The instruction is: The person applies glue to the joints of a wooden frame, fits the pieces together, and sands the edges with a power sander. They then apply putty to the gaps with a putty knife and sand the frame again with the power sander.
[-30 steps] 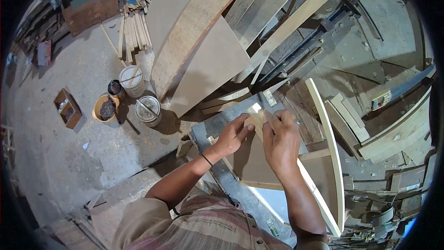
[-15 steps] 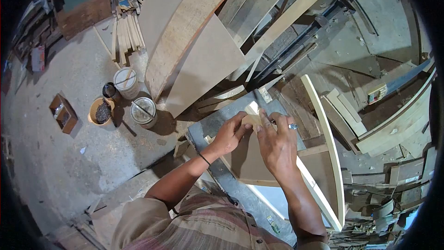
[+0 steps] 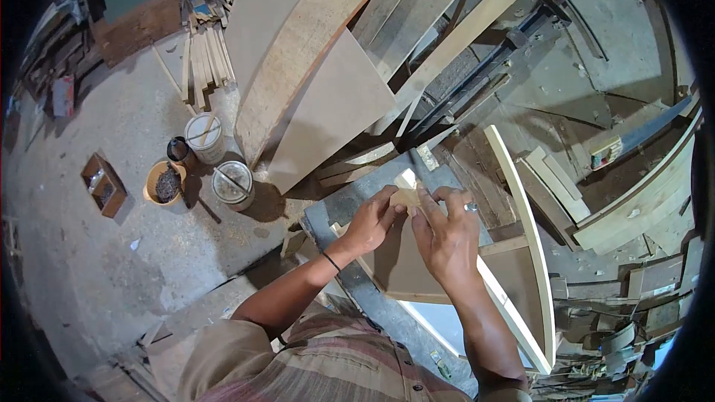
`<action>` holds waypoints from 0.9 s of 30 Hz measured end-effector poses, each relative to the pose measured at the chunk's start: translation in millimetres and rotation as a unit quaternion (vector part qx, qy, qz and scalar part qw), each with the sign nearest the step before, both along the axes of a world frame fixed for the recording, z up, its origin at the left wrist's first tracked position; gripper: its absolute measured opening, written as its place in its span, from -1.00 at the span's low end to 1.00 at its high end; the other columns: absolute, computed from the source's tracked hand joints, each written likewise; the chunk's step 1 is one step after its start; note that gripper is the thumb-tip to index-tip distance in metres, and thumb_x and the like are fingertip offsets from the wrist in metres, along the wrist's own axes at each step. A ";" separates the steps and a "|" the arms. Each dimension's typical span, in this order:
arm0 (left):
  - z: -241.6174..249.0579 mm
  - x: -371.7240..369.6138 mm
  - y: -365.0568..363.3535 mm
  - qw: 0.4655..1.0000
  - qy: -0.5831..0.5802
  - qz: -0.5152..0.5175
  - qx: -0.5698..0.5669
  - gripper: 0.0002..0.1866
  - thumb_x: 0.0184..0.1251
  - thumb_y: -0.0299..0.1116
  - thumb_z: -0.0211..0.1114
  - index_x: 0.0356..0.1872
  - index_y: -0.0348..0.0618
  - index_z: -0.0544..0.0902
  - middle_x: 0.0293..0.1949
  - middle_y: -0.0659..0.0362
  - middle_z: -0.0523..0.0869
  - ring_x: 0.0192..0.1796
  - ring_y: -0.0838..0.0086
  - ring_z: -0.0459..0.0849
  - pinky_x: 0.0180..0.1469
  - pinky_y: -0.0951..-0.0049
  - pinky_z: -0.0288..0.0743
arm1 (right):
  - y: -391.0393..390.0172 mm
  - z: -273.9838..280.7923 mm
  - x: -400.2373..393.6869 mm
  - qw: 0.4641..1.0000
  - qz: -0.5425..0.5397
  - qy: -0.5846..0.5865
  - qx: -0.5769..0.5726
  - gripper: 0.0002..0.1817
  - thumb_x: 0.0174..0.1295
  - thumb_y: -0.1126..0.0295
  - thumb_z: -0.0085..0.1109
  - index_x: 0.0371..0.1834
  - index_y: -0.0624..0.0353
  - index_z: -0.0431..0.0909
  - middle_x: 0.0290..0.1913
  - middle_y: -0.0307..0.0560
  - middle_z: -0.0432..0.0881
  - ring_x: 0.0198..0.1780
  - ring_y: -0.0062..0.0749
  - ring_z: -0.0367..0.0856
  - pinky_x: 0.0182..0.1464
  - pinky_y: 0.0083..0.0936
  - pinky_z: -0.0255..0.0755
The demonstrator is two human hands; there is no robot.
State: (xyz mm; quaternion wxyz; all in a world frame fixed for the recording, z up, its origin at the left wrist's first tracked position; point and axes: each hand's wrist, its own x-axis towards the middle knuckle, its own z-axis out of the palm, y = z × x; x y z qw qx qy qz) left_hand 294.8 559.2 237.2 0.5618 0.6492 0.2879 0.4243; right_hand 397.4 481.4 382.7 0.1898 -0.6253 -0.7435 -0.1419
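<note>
Two whitish tubs (image 3: 232, 184) stand on the dusty concrete floor (image 3: 149, 260) beside an orange container (image 3: 152, 180) of dark bits (image 3: 168, 186), near a long curved wooden board (image 3: 320, 37). Before me, a grey bench (image 3: 374, 179) carries a brown framed panel (image 3: 402, 268). Toward its far end, my left fingers (image 3: 381, 198) grasp a small pale piece (image 3: 406, 180) between thumb and forefinger. My right fingers (image 3: 430, 205), partly bent, touch it from the other side; I cannot tell whether they grip.

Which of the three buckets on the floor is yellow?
The yellow bucket holding dark bits; the other two buckets are whitish, with sticks across their tops.
</note>
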 end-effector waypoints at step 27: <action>-12.4 10.2 1.1 0.997 -0.071 0.028 0.009 -0.60 0.60 -0.10 0.16 0.12 -0.27 0.55 -0.30 -0.07 0.68 -0.38 0.24 0.65 -0.21 0.23 0.52 | -11.7 7.2 2.6 0.991 -0.062 0.043 -0.107 -0.41 0.24 0.25 0.38 0.34 0.20 0.57 0.31 0.05 0.50 0.24 0.04 0.47 0.18 -0.03 0.37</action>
